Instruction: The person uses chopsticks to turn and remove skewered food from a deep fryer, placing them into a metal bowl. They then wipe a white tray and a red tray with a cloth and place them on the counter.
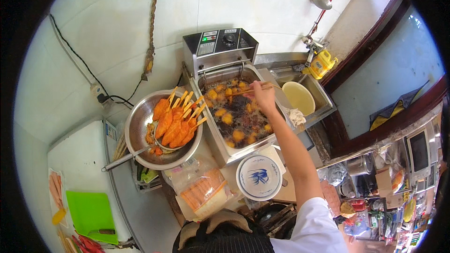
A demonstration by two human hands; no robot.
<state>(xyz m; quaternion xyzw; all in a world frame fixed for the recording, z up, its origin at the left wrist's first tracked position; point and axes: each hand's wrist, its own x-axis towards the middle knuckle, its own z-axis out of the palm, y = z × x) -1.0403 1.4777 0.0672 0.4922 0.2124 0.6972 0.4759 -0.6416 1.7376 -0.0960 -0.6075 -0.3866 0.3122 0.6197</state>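
Chopsticks (240,93) are held in my right hand (263,95), their tips down among frying pieces in an electric deep fryer (227,155). Golden-brown fried balls (238,135) float in the dark, bubbling oil (230,125). My left hand is out of view. Left of the fryer stands a perforated metal basin (137,119). Several orange-coated skewers (173,128) rest inside it on a strainer with a long metal handle (123,160), their wooden sticks pointing up to the right.
A blue-patterned bowl (259,177) and a plastic bag of food (205,193) sit before the fryer. At right, a sink (323,107) holds a cream basin (299,97) beside a yellow detergent jug (321,64). A green cutting board (91,212) bears a knife (105,232).
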